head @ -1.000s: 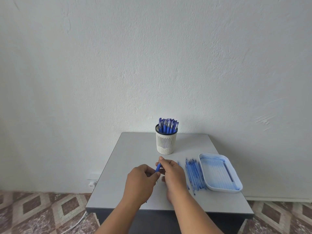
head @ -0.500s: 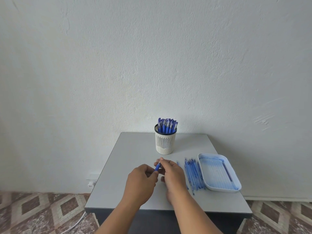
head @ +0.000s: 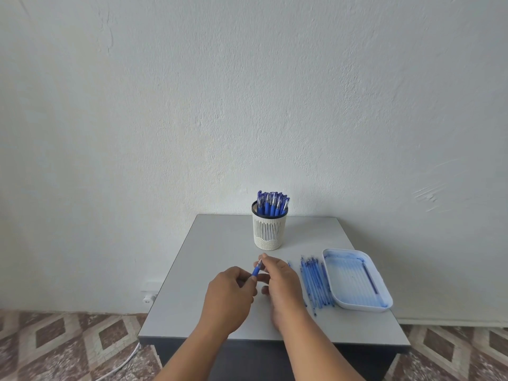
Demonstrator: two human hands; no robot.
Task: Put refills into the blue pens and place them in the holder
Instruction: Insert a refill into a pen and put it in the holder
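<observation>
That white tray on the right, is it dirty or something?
Yes. The white tray is smeared blue inside, which looks like ink, mostly along its far edge and near corner. One dark refill lies in it; the other refills lie loose on the table beside it.

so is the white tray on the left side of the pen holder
No, the white tray lies to the right of the pen holder, nearer the table's right edge.

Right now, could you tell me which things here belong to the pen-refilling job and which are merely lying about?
Job:
blue pen, held by left hand and right hand
holder
loose refills
tray

Lying about:
white cable on the floor
wall socket
</observation>
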